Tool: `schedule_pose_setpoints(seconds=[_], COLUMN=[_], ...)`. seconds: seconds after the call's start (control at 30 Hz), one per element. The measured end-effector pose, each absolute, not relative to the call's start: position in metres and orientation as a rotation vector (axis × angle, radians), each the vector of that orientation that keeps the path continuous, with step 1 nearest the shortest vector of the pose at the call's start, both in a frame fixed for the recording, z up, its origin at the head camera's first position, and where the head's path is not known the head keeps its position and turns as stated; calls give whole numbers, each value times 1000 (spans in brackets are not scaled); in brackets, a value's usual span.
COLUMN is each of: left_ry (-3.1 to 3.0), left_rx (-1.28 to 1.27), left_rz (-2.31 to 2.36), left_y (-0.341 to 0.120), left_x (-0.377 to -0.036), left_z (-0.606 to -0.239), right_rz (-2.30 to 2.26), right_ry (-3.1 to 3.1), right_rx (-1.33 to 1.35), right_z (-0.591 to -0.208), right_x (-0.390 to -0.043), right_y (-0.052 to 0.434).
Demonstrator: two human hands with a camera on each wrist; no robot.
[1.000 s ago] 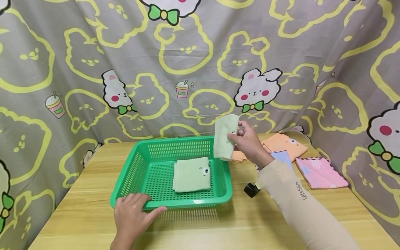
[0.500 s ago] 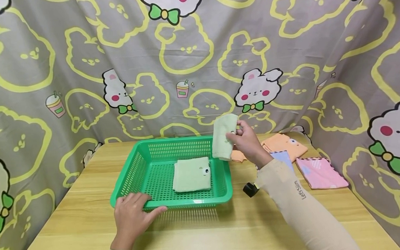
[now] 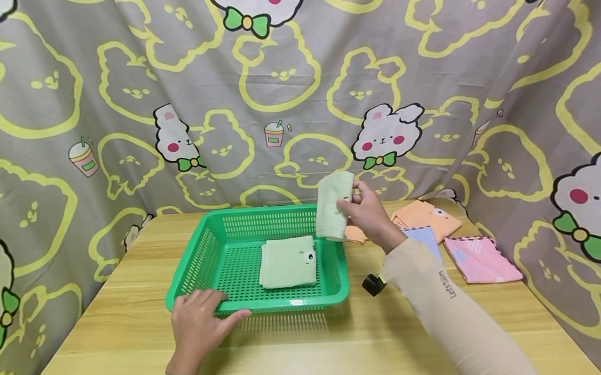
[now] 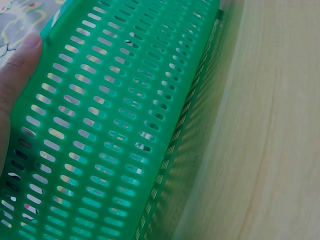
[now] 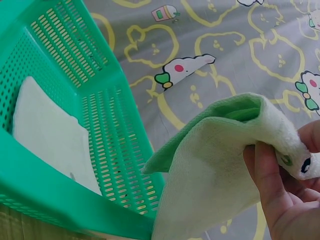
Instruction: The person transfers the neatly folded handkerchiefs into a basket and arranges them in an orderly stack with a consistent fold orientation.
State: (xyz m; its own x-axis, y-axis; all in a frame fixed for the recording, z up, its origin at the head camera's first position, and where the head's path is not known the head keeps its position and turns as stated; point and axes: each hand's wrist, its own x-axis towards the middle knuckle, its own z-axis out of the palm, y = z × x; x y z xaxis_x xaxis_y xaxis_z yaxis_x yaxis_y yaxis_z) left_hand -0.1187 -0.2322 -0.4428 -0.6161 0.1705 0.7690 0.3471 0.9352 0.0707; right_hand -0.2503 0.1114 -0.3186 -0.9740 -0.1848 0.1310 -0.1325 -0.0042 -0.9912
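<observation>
The right hand [image 3: 368,215] pinches a folded green towel [image 3: 332,205] above the green basket's [image 3: 257,306] right rim; lowering it squarely onto the 1 towel already inside [image 3: 288,261] would stack them neatly. The left hand [image 3: 198,326] rests with relaxed fingers on the basket's near rim, steadying it.

The right hand [image 3: 368,215], gripping the folded green cloth [image 3: 332,205], has shifted slightly leftward, carrying the cloth further over the basket's [image 3: 198,252] right rim.

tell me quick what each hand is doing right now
Left hand: open, fingers resting on the near rim of the green basket.
Right hand: pinching a folded green towel, held up over the basket's far right corner.
</observation>
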Motion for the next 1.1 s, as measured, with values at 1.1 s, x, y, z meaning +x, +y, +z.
schedule_pose_setpoints(seconds=[1.1], left_ry=[-2245], left_rx=[-371], left_rz=[-260], left_y=[-233], left_x=[-118], left_z=[-443], right_rz=[-2190], right_ry=[2166], right_rx=[-369], right_z=[-324], right_x=[-249], right_y=[102])
